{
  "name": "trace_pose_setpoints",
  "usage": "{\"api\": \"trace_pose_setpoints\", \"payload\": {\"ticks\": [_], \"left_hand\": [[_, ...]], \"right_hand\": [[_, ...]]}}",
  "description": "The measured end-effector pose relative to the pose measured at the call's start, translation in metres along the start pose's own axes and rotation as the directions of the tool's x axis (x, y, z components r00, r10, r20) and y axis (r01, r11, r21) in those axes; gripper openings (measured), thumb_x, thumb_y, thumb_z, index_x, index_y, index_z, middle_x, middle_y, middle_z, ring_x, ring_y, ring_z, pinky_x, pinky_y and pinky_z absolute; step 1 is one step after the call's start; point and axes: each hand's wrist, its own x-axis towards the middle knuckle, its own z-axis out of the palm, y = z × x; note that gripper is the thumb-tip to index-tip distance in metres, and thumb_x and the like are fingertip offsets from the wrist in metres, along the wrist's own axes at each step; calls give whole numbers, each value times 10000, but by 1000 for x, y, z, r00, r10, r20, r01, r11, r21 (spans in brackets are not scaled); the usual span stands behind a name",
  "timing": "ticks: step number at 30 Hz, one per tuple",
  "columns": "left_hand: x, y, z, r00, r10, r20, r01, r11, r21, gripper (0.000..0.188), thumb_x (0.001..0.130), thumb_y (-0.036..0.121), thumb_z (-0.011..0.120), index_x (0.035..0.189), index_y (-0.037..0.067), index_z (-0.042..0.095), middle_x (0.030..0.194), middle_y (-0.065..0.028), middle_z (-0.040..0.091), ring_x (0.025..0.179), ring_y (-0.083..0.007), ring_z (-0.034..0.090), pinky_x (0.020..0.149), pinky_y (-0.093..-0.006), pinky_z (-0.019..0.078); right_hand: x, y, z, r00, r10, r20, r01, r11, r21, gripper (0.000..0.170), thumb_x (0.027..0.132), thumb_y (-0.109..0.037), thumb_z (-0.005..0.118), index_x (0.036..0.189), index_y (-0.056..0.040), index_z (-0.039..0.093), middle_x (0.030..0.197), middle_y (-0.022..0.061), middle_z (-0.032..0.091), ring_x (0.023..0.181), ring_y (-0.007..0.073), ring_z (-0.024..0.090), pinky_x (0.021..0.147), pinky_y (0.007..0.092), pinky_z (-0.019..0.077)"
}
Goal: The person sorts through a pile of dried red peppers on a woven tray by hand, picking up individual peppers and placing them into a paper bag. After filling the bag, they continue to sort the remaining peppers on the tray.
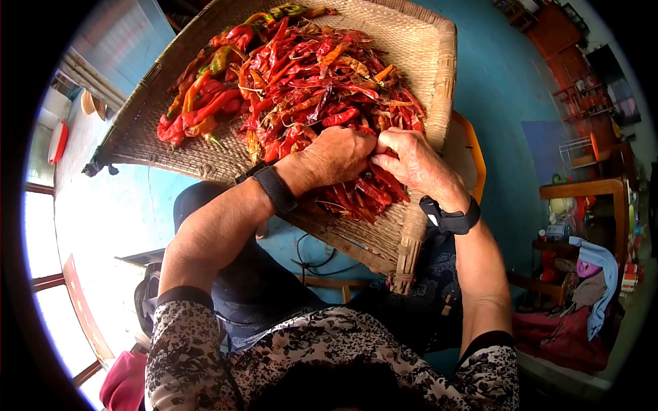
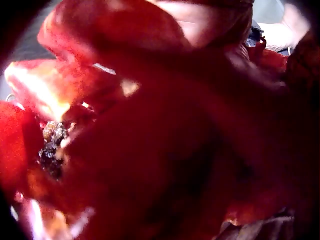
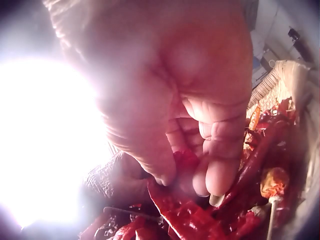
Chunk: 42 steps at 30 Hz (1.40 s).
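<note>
A heap of red chili peppers [image 1: 322, 68], many dried and wrinkled, lies in a woven basket tray [image 1: 428, 41]. Over its near side my two hands meet, knuckles close together. My right hand [image 1: 415, 161] pinches a red chili pepper [image 3: 185, 210] between thumb and fingers, as the right wrist view shows. My left hand [image 1: 343, 151] is curled at the same spot, at the other end of that pepper; its fingertips are hidden in the head view. Blurred red peppers [image 2: 130, 140] right before the lens fill most of the left wrist view.
Larger, fresher-looking red and green peppers [image 1: 205, 103] lie at the tray's left side. The tray's near corner [image 1: 406, 267] reaches over my knees. An orange-edged stool [image 1: 473, 161] shows beneath its right side. Clothes [image 1: 593, 281] are piled on furniture at the right.
</note>
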Motion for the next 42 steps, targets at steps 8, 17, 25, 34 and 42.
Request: {"api": "trace_pose_setpoints", "payload": {"ticks": [8,17,25,34,42], "left_hand": [[-1,-2,0,1000,31,-6,-31,1000,1,205,796,191,667,919,43,596,840,-142,646,777,-349,642,658,-434,516],[4,-6,-1,996,78,30,-80,995,60,238,792,246,670,844,27,591,783,-147,647,721,-353,643,621,-439,512],[4,-2,1,998,35,56,-40,996,81,216,784,221,660,866,30,600,817,-152,650,746,-346,647,640,-433,519],[3,1,-3,986,44,-164,-59,994,-88,142,817,174,619,824,33,606,782,-157,658,724,-349,654,630,-443,528],[7,8,-32,979,-110,-174,-9,822,-570,148,927,158,612,973,17,622,809,-75,638,758,-164,606,705,-308,496]], "right_hand": [[0,4,3,1000,-8,6,8,1000,13,153,781,-34,683,792,34,546,758,147,576,718,297,594,654,391,463],[1,5,4,999,34,34,-34,999,-7,171,781,-21,666,787,50,510,755,191,560,707,356,579,634,427,448],[2,3,2,996,61,60,-58,997,-54,159,775,-23,672,797,43,529,759,180,574,714,344,591,635,422,456],[0,0,-9,996,80,-39,-76,991,107,133,807,-63,686,799,14,577,711,97,574,658,203,569,601,346,455],[1,4,-30,973,155,-172,-69,903,424,84,944,-109,603,925,-28,611,780,-18,603,662,45,558,585,203,503]]}}
